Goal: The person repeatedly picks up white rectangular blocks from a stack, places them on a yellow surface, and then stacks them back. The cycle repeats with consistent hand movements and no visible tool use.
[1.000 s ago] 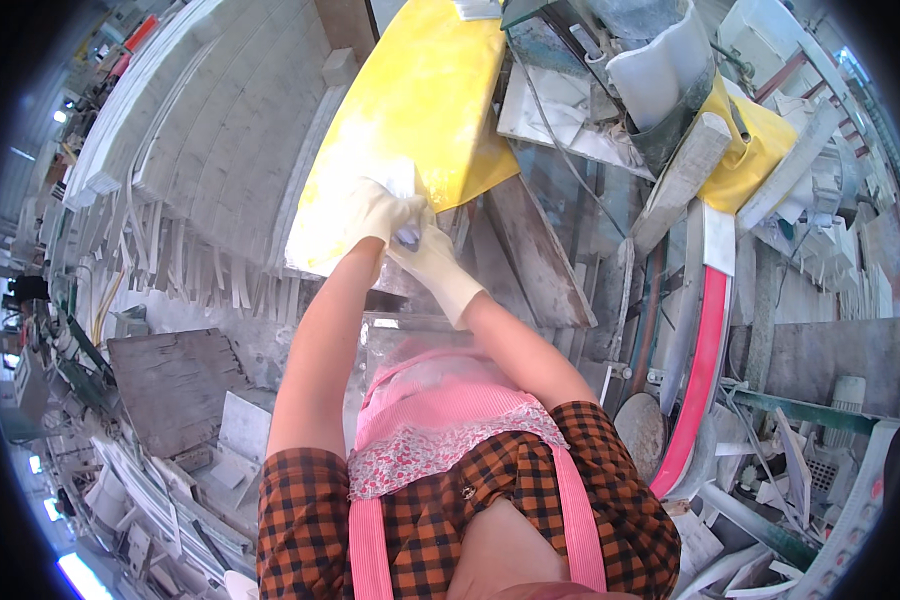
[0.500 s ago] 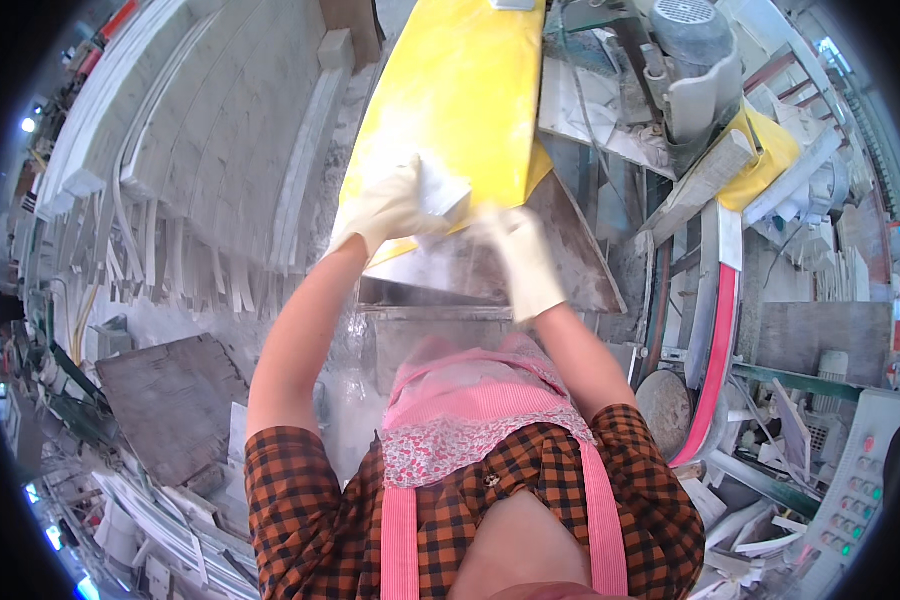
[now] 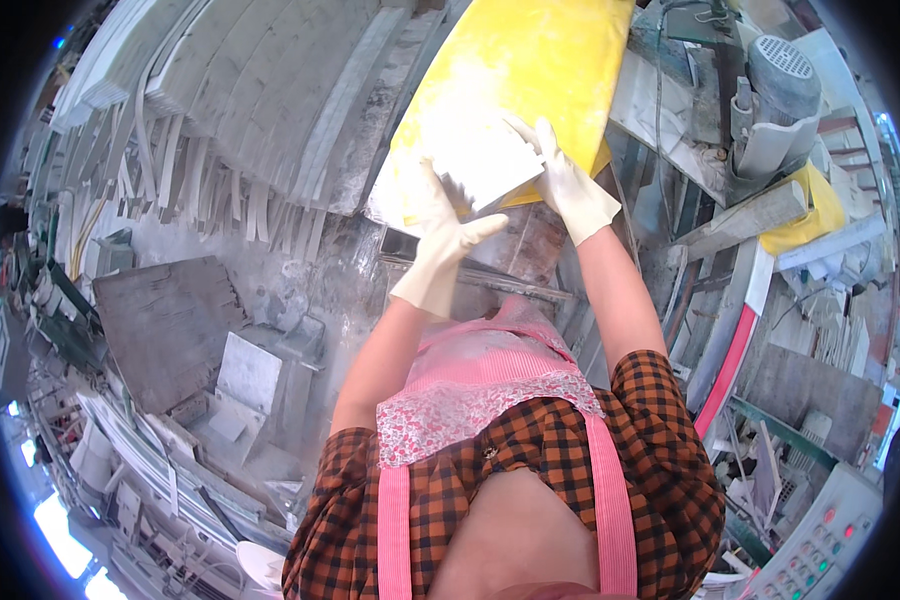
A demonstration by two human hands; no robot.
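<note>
A pale rectangular stone tile (image 3: pixel 495 165) lies on the yellow cover (image 3: pixel 560 60) near its front end; glare washes out much of its top. Beside the tile's left edge, my left hand (image 3: pixel 443 235) wears a cream rubber glove, its fingers stretched forward and its thumb spread to the right. My right hand (image 3: pixel 572 190), gloved the same way, touches the tile's right corner with fingers apart, one reaching over the top. Whether either hand bears the tile's weight, I cannot tell.
Long grey stone slabs (image 3: pixel 260 90) stand stacked at the left. To the right is a dusty motor (image 3: pixel 785 75) beside a stone beam (image 3: pixel 745 220). A brown board (image 3: pixel 165 325) leans at lower left. A button panel (image 3: pixel 815 545) is at lower right.
My right hand has moved to the tile's right corner, and my left thumb has spread away from the tile. The view has shifted, so the yellow cover appears farther right.
</note>
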